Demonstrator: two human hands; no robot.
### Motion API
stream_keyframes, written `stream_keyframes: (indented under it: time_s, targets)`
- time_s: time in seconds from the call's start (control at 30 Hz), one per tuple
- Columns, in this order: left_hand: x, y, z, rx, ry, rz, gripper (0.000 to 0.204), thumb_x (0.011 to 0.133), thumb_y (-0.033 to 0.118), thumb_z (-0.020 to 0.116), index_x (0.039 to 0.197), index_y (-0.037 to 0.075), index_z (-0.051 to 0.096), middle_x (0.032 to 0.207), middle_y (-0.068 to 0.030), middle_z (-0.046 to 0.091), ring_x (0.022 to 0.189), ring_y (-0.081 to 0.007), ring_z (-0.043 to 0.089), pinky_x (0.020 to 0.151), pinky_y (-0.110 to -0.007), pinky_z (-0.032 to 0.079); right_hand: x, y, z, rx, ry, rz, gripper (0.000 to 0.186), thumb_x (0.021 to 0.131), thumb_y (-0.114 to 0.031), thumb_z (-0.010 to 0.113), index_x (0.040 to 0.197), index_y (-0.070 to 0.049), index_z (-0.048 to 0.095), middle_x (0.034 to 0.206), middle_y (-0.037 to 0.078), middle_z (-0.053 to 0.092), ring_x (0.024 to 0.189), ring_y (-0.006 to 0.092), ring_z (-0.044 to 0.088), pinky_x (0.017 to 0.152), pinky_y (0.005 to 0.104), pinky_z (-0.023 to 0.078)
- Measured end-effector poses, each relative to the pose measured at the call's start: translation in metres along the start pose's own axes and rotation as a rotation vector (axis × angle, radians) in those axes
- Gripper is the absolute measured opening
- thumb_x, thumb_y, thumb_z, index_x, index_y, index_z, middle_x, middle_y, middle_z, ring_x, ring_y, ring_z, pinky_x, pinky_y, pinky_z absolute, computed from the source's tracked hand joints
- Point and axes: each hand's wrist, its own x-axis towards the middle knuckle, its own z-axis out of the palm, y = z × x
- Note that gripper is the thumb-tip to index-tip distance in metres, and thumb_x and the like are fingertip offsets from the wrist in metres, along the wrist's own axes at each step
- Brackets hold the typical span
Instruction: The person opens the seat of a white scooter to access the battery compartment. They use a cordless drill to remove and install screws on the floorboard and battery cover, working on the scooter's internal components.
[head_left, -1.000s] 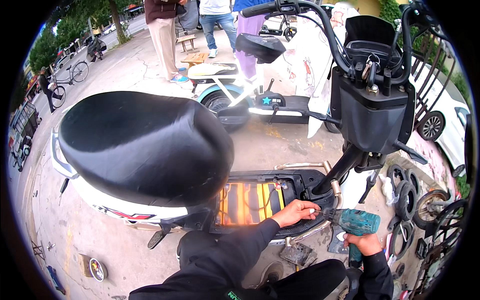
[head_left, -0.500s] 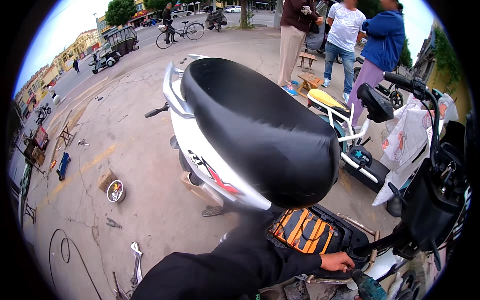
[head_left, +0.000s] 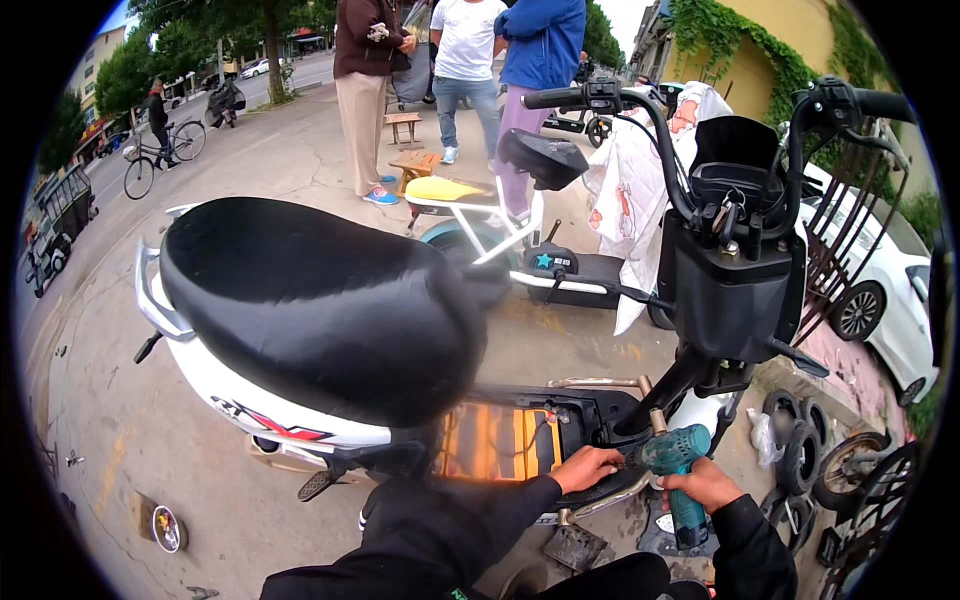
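My right hand is closed around the handle of a teal power drill, whose front end is low at the front of the scooter's dark footboard. Close left of the drill tip, my left hand has its fingers pinched down at the board; what they hold is too small to make out. An orange-and-black battery pack lies exposed in the footboard, blurred. Above and behind it is the big black seat; the black handlebar column rises at the right.
Another electric bike with a white quilted cover stands beyond the scooter. Three people stand behind it near wooden stools. A white car, railings and tyres are at the right; a small bucket sits at lower left.
The view swung left, then back right. Both my hands remain at the footboard's front; the drill now tilts more, with its body nearer the steel tube. The person with the bicycle has moved slightly.
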Motion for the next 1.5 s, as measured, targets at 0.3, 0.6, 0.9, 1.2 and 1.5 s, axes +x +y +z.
stream_keyframes:
  time_s: [0.3, 0.6, 0.9, 1.2, 1.5]
  targets:
    - [0.029, -0.024, 0.009, 0.01, 0.138, 0.012, 0.021, 0.084, 0.008, 0.075, 0.101, -0.002, 0.068, 0.098, -0.0186, 0.067, 0.091, -0.0387, 0.066, 0.08, -0.042, 0.054, 0.021, -0.03, 0.003, -0.274, 0.109, 0.032, 0.032, 0.083, -0.014, 0.073, 0.099, 0.012, 0.064, 0.078, 0.012, 0.067, 0.061, 0.0203, 0.067, 0.056, 0.0345, 0.056]
    - [0.038, -0.031, 0.018, 0.073, 0.095, -0.06, 0.025, 0.085, 0.008, 0.074, 0.107, -0.002, 0.072, 0.101, -0.0204, 0.073, 0.094, -0.0368, 0.072, 0.082, -0.041, 0.056, 0.048, -0.029, 0.005, -0.617, 0.211, 0.001, 0.038, 0.081, -0.02, 0.075, 0.099, 0.011, 0.063, 0.081, 0.012, 0.069, 0.062, 0.0214, 0.069, 0.06, 0.0358, 0.056]
    - [0.027, -0.031, 0.011, 0.109, 0.082, -0.008, 0.023, 0.084, 0.005, 0.075, 0.107, 0.0, 0.075, 0.094, -0.0203, 0.075, 0.086, -0.0344, 0.074, 0.078, -0.038, 0.057, 0.053, -0.009, 0.0, -0.542, 0.167, 0.049, 0.056, 0.079, -0.033, 0.076, 0.105, 0.015, 0.062, 0.094, 0.023, 0.071, 0.073, 0.0275, 0.075, 0.069, 0.0383, 0.059]
    - [0.015, -0.035, 0.021, 0.244, 0.182, 0.072, 0.024, 0.084, 0.003, 0.072, 0.107, 0.005, 0.077, 0.099, -0.0189, 0.074, 0.091, -0.0368, 0.072, 0.083, -0.041, 0.057, 0.047, -0.015, 0.005, -0.688, 0.17, 0.05, 0.05, 0.08, -0.03, 0.075, 0.1, 0.014, 0.065, 0.089, 0.022, 0.073, 0.071, 0.0271, 0.075, 0.073, 0.0377, 0.059]
    - [0.011, -0.037, 0.021, 0.104, 0.22, -0.023, 0.033, 0.083, 0.002, 0.069, 0.113, 0.011, 0.077, 0.098, -0.019, 0.073, 0.091, -0.0389, 0.07, 0.084, -0.045, 0.056, 0.049, -0.002, 0.002, -0.405, 0.145, 0.075, 0.03, 0.082, -0.016, 0.072, 0.097, 0.01, 0.067, 0.077, 0.013, 0.07, 0.061, 0.0186, 0.068, 0.059, 0.0346, 0.057]
